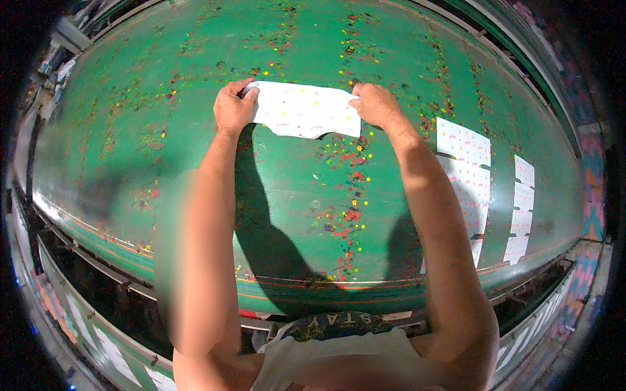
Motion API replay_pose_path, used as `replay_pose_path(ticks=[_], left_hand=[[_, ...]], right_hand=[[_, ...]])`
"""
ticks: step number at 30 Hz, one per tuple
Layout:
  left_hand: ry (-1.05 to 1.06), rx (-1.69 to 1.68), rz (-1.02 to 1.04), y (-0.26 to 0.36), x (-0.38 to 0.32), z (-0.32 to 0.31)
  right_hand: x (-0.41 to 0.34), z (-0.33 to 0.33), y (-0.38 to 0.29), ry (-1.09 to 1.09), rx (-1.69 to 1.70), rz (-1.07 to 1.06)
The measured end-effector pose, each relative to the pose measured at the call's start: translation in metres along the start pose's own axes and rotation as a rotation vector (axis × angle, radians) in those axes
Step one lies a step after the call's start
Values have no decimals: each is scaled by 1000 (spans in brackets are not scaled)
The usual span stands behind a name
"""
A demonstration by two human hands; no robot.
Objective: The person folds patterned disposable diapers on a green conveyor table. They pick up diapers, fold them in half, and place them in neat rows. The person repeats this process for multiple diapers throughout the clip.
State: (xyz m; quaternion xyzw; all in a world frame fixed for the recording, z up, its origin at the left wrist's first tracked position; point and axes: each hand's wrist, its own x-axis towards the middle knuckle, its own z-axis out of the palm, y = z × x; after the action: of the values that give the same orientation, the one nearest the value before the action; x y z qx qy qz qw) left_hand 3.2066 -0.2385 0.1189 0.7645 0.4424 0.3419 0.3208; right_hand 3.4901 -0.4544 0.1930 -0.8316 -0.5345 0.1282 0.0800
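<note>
A white cut fabric piece (305, 105) is stretched flat between my two hands over a green printing table (303, 195). Small yellow, red and grey motifs and pink lettering are scattered across it, and its near edge has curved cut-outs. My left hand (234, 106) pinches its left end between thumb and fingers. At the opposite end, my right hand (379, 105) grips the right corner with the fingers curled in. Whether the cloth touches the table all along its length, I cannot tell.
Printed white pieces lie in a column (462, 141) beside my right forearm, with another column (522, 195) farther right. Multicoloured paint spots dot the green surface in rows. A rail (132, 283) runs along the near edge. More white pieces (115, 354) lie at lower left.
</note>
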Motion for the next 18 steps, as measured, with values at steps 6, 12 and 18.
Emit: replay_pose_path(ticks=[6, 12, 18], left_hand=[[-134, 436, 172, 26, 6, -8], [-248, 424, 319, 37, -4, -42], [-157, -160, 492, 74, -68, -137]], right_hand=[[-4, -1, -47, -70, -99, 96], [-126, 53, -138, 325, 614, -602], [-246, 64, -123, 309, 864, -236]])
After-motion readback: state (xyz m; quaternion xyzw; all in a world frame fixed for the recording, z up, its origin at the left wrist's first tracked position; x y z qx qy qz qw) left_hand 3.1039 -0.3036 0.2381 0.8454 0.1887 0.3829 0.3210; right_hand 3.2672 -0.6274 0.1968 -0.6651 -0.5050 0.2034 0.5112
